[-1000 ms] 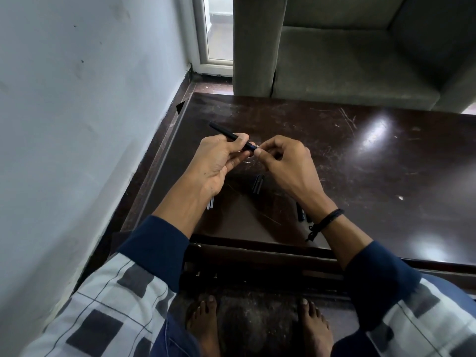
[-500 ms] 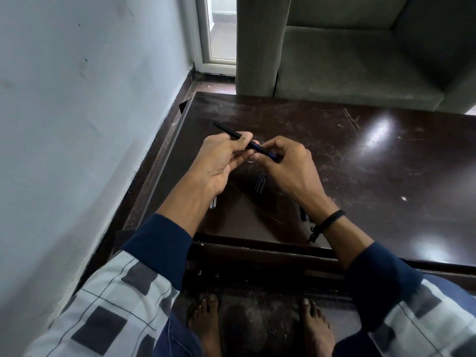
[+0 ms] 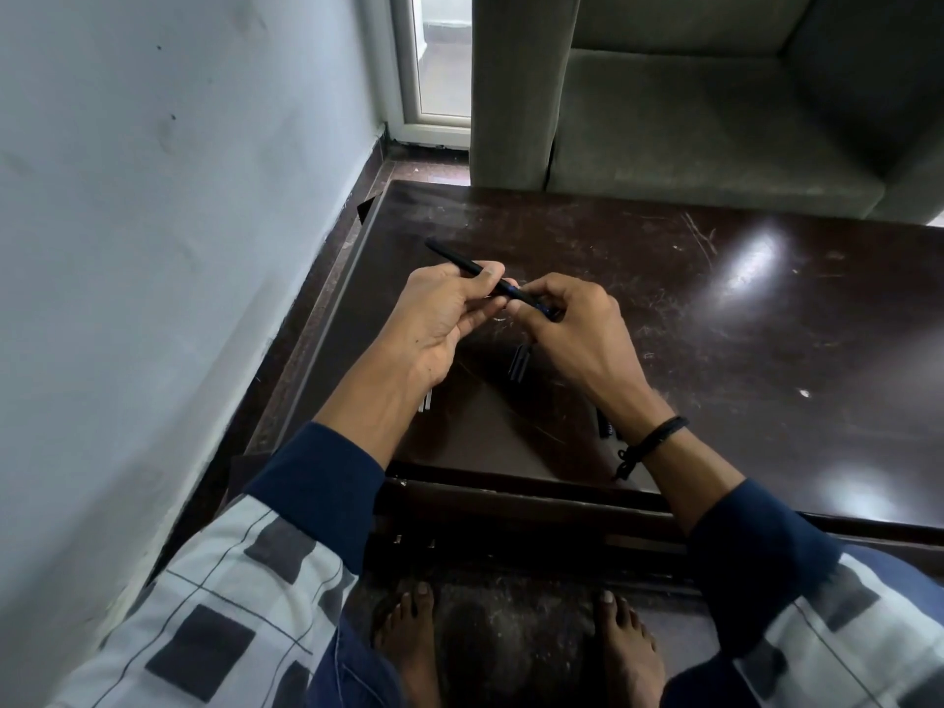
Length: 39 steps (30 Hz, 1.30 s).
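black pen (image 3: 459, 262) held over the worktop (image 3: 715, 350), spanning both grips. left grip (image 3: 439, 319): thumb and fingers pinching the barrel, far end sticking out beyond it. right grip (image 3: 577, 329): fingertips pinching the pen's other end. loose black pen parts (image 3: 518, 364) on worktop just below the grips.

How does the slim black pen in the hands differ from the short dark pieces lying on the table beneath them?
The slim black pen is long; the short dark pieces are stubby. The pen is held up by the left hand and right hand, while the pieces lie loose on the dark brown table. Both are dark and narrow.
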Each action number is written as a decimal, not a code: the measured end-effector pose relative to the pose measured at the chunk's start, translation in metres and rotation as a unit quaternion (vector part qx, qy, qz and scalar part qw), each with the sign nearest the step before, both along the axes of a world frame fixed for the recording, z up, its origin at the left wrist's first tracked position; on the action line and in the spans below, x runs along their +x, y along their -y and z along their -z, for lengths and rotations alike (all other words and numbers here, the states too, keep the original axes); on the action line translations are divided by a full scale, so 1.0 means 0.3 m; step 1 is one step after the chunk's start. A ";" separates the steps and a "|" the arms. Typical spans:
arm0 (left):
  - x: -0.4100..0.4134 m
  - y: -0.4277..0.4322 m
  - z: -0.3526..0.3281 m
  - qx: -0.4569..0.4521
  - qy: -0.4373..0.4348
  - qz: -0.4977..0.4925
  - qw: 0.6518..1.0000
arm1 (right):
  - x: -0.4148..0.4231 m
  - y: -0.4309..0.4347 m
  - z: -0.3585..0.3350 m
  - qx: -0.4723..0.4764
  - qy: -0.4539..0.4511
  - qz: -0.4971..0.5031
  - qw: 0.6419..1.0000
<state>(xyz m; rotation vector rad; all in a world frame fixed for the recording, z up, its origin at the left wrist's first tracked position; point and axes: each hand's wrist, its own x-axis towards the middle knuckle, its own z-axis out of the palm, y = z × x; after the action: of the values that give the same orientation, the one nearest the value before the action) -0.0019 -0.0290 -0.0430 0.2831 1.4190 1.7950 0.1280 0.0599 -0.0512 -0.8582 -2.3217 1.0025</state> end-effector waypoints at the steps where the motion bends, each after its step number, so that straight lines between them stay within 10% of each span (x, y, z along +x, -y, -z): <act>1: 0.001 -0.001 -0.001 0.001 0.001 -0.001 1.000 | 0.000 0.002 0.002 0.000 -0.005 0.000 1.000; 39: 0.007 0.005 -0.013 -0.005 -0.010 0.009 1.000 | -0.005 0.004 0.006 0.006 0.000 0.015 1.000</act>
<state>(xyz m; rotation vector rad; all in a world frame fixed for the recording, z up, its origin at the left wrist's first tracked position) 0.0004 -0.0305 -0.0393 0.3079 1.4344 1.7755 0.1266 0.0587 -0.0531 -0.8850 -2.3057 0.9742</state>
